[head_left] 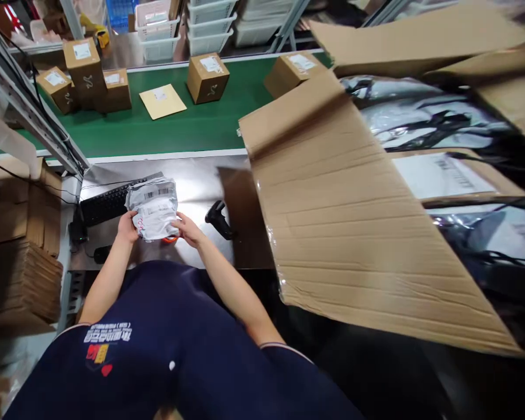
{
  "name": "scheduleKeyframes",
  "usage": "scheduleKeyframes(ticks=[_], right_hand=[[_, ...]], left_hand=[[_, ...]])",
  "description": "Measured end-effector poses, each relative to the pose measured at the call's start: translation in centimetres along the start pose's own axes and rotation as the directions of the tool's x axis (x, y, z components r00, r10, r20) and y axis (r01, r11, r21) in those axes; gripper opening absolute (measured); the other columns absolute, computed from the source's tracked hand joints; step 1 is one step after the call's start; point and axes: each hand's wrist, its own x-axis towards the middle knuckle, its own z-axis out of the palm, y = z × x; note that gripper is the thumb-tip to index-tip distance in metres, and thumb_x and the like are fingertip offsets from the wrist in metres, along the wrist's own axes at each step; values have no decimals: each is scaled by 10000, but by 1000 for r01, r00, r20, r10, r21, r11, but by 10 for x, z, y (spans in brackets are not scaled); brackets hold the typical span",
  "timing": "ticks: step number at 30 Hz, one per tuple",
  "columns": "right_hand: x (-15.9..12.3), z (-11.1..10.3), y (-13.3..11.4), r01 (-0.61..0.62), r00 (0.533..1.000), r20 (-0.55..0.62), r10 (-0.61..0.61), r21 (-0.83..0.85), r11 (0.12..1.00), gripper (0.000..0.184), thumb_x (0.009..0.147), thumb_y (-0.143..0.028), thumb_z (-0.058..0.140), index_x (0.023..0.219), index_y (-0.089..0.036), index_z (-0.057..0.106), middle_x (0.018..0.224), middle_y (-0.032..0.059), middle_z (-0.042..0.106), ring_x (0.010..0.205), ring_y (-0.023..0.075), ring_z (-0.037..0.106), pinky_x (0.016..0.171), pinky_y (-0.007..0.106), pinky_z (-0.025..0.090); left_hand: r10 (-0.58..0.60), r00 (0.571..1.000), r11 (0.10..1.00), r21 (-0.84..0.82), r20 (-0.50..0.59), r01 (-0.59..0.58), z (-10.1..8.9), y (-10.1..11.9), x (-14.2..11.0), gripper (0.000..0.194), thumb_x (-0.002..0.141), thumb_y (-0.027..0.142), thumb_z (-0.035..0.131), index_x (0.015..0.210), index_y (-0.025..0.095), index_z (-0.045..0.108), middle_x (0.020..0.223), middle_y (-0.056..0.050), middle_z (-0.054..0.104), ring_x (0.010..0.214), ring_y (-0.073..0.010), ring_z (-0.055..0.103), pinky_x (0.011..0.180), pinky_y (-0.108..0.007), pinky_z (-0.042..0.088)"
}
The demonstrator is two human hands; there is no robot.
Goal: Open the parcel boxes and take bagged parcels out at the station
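Between my two hands is a pale grey mailing bag [154,207] with barcode labels on its upper face, held over the metal worktop. My left hand [128,226] grips its lower left edge, fingers partly hidden beneath. On the lower right edge, my right hand [188,228] is closed with the thumb on top. An orange ring-shaped thing [170,239] shows just under the bag, mostly covered. A black keyboard [107,203] lies behind and left of the bag. To the right rests a black barcode scanner [219,220].
A large open carton [332,210] filled with plastic-wrapped parcels stands at the right, its flap overhanging the worktop. Beyond runs a green conveyor belt [157,137] carrying several brown boxes [207,79] and a yellow envelope [163,101]. Flattened cardboard [21,280] is stacked left, beside a metal post.
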Motion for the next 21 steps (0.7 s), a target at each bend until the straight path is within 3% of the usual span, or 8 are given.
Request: scheduleKeyframes(ticks=[4,7,9,11,13,16,19,21], right_hand=[[-17,16,0,270,954,-142,-264,22,963,512,684,-458,873,1085,-242,638,1025,15,716,933,195,658,874,331,560],[-29,13,-11,366,916,-168,-365,-28,930,425,751,-451,837,1078,-243,664,1020,5,712,926,185,637,892,325,541],[-33,9,-14,410,894,-182,-409,-33,911,431,721,-415,851,1079,-252,675,1021,-2,711,947,188,630,906,324,532],[-34,6,-12,431,880,-214,-423,-13,902,451,680,-383,854,1083,-266,687,1047,-2,713,983,198,626,916,325,527],[-34,2,-8,432,873,-246,-420,-7,902,459,664,-376,842,1088,-276,696,1079,6,716,1013,209,626,929,335,526],[-35,-7,-1,426,866,-274,-419,-37,904,473,640,-376,836,1081,-275,697,1093,22,720,1027,230,633,953,367,527],[-39,-15,-2,427,851,-307,-427,-70,902,462,607,-372,816,1039,-263,692,1031,26,716,961,235,631,908,370,531],[-43,-16,-9,413,845,-312,-435,-136,900,415,625,-373,787,1009,-250,689,978,20,701,906,222,617,862,353,524]], left_hand=[[147,987,989,14,66,-148,0,8,-17,224,824,315,541,895,178,704,792,-44,769,836,-239,763,893,-385,617],[156,974,978,111,165,-176,1,14,-31,252,834,423,578,848,208,709,815,-37,761,892,-246,748,927,-407,597],[220,945,929,244,244,-279,9,16,-39,223,784,417,680,868,213,714,866,-42,767,991,-264,731,978,-417,566],[272,881,779,449,387,-437,20,16,-46,275,695,344,797,920,204,723,938,-52,772,1070,-277,704,1013,-406,531],[264,801,524,618,537,-587,31,19,-53,377,629,244,834,987,186,731,1022,-63,765,1083,-270,685,1002,-375,513],[214,703,199,674,678,-711,41,24,-63,406,643,187,761,1047,176,720,1076,-70,737,1018,-243,678,923,-344,529],[146,665,53,666,732,-744,44,26,-64,375,684,205,716,1058,185,710,1071,-75,727,978,-241,679,897,-364,558],[108,659,38,659,745,-751,45,25,-55,395,706,249,740,1097,198,715,1118,-86,735,1016,-252,686,962,-397,568]])
